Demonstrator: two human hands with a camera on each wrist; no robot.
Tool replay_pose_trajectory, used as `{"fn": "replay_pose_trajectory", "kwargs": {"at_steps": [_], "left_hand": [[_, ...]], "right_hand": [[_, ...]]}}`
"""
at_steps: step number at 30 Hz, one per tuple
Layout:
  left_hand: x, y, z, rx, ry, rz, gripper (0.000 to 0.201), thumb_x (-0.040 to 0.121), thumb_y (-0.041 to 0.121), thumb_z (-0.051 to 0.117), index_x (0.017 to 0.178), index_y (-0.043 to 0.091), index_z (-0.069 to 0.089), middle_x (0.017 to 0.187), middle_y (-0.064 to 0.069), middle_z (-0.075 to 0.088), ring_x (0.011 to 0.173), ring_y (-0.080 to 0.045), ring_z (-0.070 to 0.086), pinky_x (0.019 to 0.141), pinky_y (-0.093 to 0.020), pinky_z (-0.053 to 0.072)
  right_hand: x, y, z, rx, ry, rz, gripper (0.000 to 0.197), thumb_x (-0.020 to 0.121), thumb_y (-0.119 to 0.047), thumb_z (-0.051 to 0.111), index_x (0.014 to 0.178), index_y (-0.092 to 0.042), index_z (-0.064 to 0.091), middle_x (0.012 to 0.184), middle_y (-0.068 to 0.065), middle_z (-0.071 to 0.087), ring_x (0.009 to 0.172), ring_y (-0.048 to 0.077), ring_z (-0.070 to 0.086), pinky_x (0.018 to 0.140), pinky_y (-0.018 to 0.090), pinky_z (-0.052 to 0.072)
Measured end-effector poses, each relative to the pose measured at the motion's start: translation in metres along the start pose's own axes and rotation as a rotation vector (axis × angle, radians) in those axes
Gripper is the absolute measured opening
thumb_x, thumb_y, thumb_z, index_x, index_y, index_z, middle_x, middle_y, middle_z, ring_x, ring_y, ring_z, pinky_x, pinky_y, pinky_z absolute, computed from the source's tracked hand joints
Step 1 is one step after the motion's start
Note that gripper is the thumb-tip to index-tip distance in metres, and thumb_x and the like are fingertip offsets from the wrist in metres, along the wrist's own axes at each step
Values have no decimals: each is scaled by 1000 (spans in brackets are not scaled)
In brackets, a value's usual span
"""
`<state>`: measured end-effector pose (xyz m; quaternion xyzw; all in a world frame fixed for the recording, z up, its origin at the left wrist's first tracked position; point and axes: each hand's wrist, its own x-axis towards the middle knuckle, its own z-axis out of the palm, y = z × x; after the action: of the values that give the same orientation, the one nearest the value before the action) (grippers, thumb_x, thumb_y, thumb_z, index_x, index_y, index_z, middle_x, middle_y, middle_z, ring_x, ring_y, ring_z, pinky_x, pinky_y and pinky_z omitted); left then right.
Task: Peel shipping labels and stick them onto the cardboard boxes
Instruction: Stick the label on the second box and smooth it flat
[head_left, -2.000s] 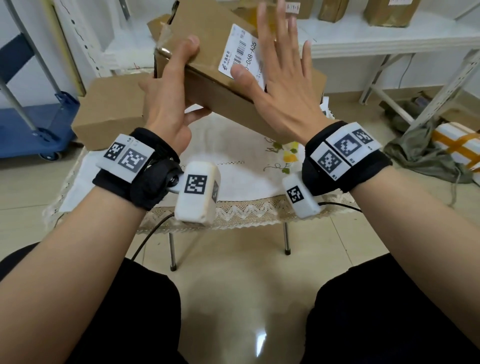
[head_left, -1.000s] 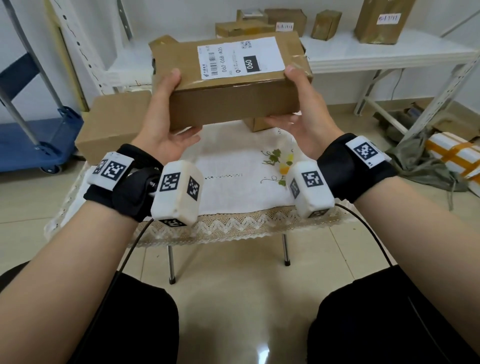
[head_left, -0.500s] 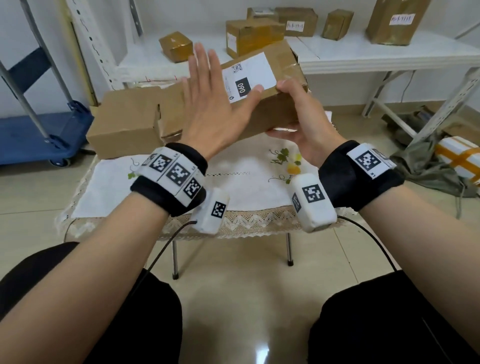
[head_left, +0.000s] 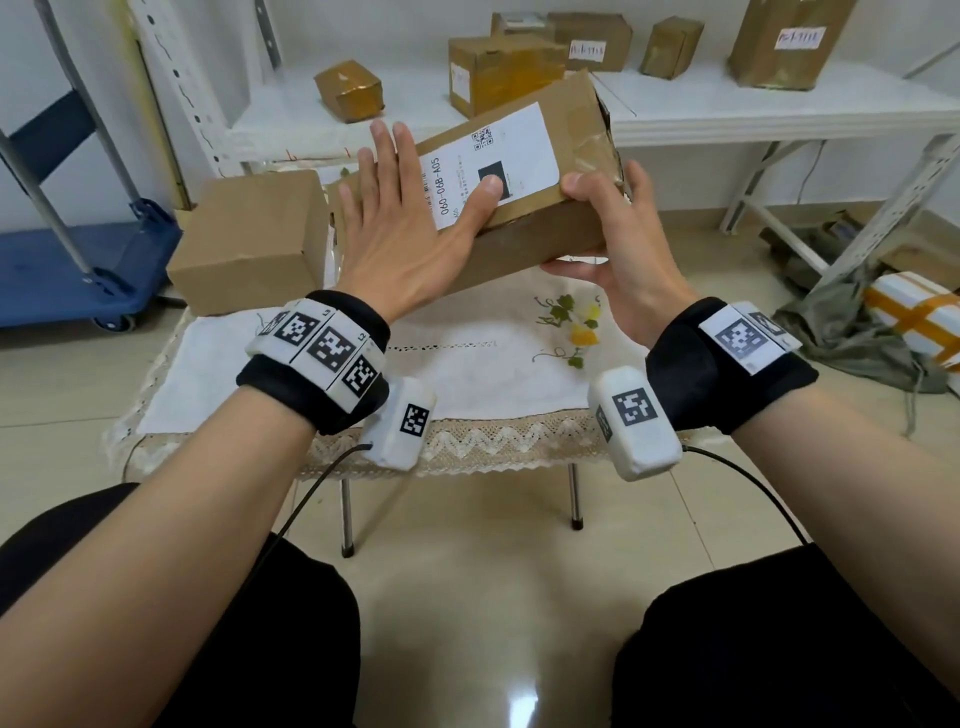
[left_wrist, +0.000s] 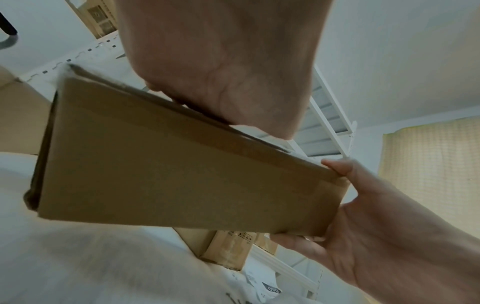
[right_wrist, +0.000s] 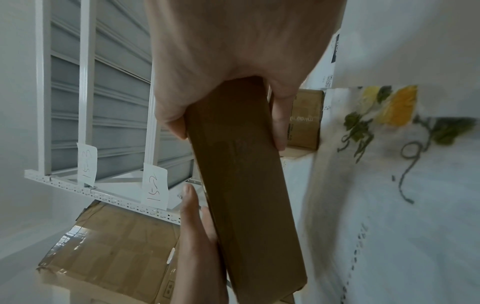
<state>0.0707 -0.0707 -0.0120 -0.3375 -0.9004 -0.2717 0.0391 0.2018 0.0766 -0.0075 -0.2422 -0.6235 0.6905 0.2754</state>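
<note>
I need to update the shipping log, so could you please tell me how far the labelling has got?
Done: the white shipping label already sits on the held brown cardboard box. In hand: the right hand grips that box while the flat left hand presses the label down. Left: the plain brown cardboard box on the white-clothed table shows no label.

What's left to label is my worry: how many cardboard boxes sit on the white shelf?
6 on the white shelf: left small box, larger box, half-hidden box behind it, labelled middle box, right small box, tall box. The held box may hide others.
</note>
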Motion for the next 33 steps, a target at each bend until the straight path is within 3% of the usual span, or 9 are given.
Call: {"fn": "replay_pose_trajectory", "kwargs": {"at_steps": [8, 12, 15, 18, 24, 29, 33], "left_hand": [[-3, 0, 3, 3, 23, 2, 116, 85, 89, 24, 160, 10, -18, 167, -7, -26, 156, -26, -20, 126, -51, -11], [-7, 24, 6, 2, 81, 158, 115, 85, 88, 23, 160, 10, -18, 167, -9, -25, 155, -25, -20, 125, -52, -12], [-9, 28, 11, -3, 93, 187, 109, 89, 83, 22, 160, 10, -16, 168, -10, -23, 156, -26, -19, 125, -52, -11], [-8, 24, 13, -5, 96, 193, 108, 87, 83, 16, 160, 10, -15, 168, -10, -22, 156, -27, -18, 126, -53, -10], [-6, 19, 11, -4, 111, 184, 105, 90, 81, 19, 161, 11, -14, 168, -10, -21, 156, -28, -17, 125, -52, -11], [-3, 6, 9, -26, 78, 128, 103, 91, 80, 20, 161, 13, -15, 168, -8, -22, 156, -26, -18, 126, -52, -10], [-2, -6, 3, -62, -28, 50, 109, 88, 85, 18, 159, 13, -20, 167, -4, -27, 155, -23, -21, 125, -52, -11]], "right_hand": [[0, 1, -4, -16, 16, 4, 94, 89, -38, 71, 160, -29, 10, 141, 5, 49, 111, 18, 67, 87, 43, 62], [-3, 4, 9, -61, -5, 5, 114, 69, -52, 74, 160, -34, 8, 148, 6, 43, 124, 21, 60, 83, 39, 63], [-5, 4, 13, -59, -22, 11, 123, 59, -54, 71, 161, -34, 7, 143, 4, 49, 124, 21, 60, 77, 33, 63], [-5, 6, 11, -42, -20, 7, 114, 69, -49, 73, 161, -33, 8, 142, 4, 51, 123, 22, 61, 74, 32, 62], [-1, 7, 6, -2, -9, -2, 96, 84, -42, 69, 160, -31, 12, 139, 6, 53, 120, 23, 63, 85, 42, 63], [3, 7, -2, 9, 15, 8, 97, 77, -45, 72, 157, -23, 23, 135, 7, 55, 113, 23, 67, 82, 43, 63], [6, 2, -10, -36, 29, 18, 88, 83, -46, 69, 157, -24, 25, 134, 3, 54, 111, 22, 67, 80, 42, 64]]}}
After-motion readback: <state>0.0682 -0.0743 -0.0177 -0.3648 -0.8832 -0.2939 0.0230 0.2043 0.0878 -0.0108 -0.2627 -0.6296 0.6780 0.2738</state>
